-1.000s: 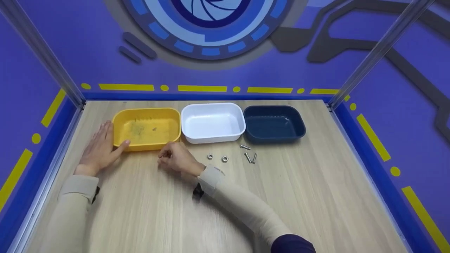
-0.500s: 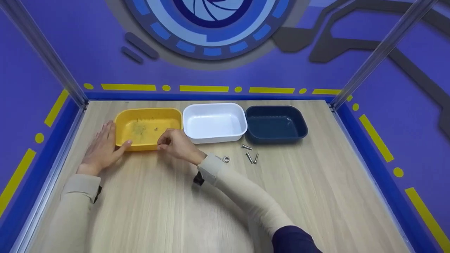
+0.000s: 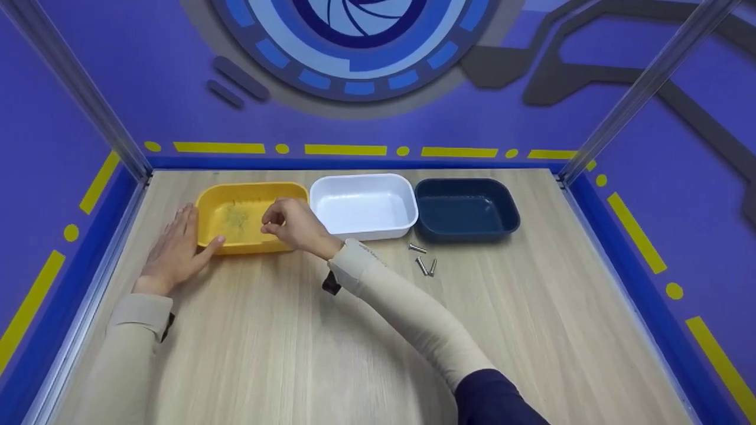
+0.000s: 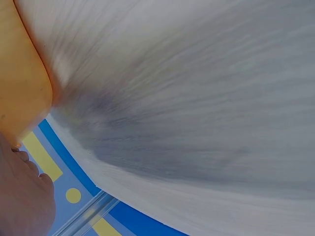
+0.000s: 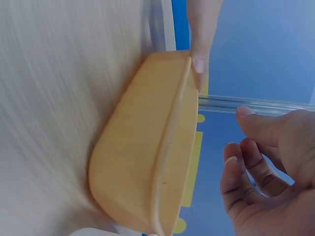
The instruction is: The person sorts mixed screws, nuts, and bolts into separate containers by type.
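So we're seeing the right hand (image 3: 298,227) hanging over the inside of the yellow bin (image 3: 242,249) now, and that's the big change: a moment ago it was working down by the bin's near edge. Its fingers (image 5: 234,182) are curling loosely in the right wrist view, the thumb is standing apart from them, and we're not spotting anything in the gap, so it's looking like no pinch is going on.

The left hand (image 3: 176,252) isn't really budging. It's resting along the bin's left side, fingers lying straight, thumb reaching onto the near rim. We're reading that as steadying the bin, which is sitting flat on the desk (image 3: 266,348).

What are we making of it? We're figuring the right hand's work is happening above the bin's floor now, not out in front of it. It's covering part of that floor, but dark smudges (image 3: 237,218) are showing left of the hand.

Just right of the yellow bin the white bin (image 3: 360,215) is sitting, with the dark blue bin (image 3: 466,211) farther right. Three screws (image 3: 422,266) are lying well off to the yellow bin's right, and the right sleeve (image 3: 413,310) is now hiding the nuts.
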The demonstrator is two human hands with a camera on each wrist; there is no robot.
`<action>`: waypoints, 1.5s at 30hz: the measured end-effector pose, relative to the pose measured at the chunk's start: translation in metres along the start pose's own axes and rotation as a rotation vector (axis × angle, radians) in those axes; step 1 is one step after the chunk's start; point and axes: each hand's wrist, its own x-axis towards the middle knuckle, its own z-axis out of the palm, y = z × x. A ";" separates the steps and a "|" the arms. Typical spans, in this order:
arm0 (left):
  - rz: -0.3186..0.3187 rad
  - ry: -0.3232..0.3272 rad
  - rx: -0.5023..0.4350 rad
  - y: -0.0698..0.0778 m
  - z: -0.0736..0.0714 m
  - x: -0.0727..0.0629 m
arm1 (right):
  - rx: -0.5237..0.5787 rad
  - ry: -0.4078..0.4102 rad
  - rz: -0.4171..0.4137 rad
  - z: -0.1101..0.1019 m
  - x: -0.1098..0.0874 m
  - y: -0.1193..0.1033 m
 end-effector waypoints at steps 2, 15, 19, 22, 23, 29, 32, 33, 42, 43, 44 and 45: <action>0.007 0.011 -0.008 0.001 0.001 0.000 | -0.010 0.008 -0.005 -0.001 0.003 0.000; 0.027 0.009 -0.013 -0.001 0.006 0.000 | -0.035 0.043 0.090 0.000 0.029 -0.003; 0.016 0.006 -0.012 -0.004 0.005 -0.005 | -0.048 0.042 0.070 0.005 0.038 -0.001; 0.005 0.000 -0.007 -0.004 0.004 -0.007 | -0.068 0.038 0.104 0.005 0.045 0.001; 0.002 -0.002 -0.005 -0.004 0.004 -0.007 | -0.071 0.037 0.126 0.004 0.048 0.002; 0.011 0.004 -0.001 -0.002 0.002 -0.004 | -0.020 0.070 0.235 -0.004 0.059 0.006; 0.013 0.003 -0.006 -0.001 0.001 -0.002 | -0.029 0.077 0.233 -0.008 0.061 0.009; 0.012 0.003 -0.007 0.000 0.001 -0.001 | -0.036 0.077 0.226 -0.009 0.061 0.010; 0.010 0.012 -0.006 0.000 0.000 0.001 | -0.062 0.059 0.219 -0.013 0.062 0.011; 0.011 0.013 -0.005 0.000 0.000 0.001 | -0.067 0.057 0.221 -0.013 0.062 0.011; 0.009 0.011 -0.006 0.000 -0.001 0.001 | -0.075 0.055 0.222 -0.012 0.062 0.011; 0.008 0.010 -0.007 0.000 -0.001 0.000 | -0.078 0.055 0.224 -0.012 0.063 0.010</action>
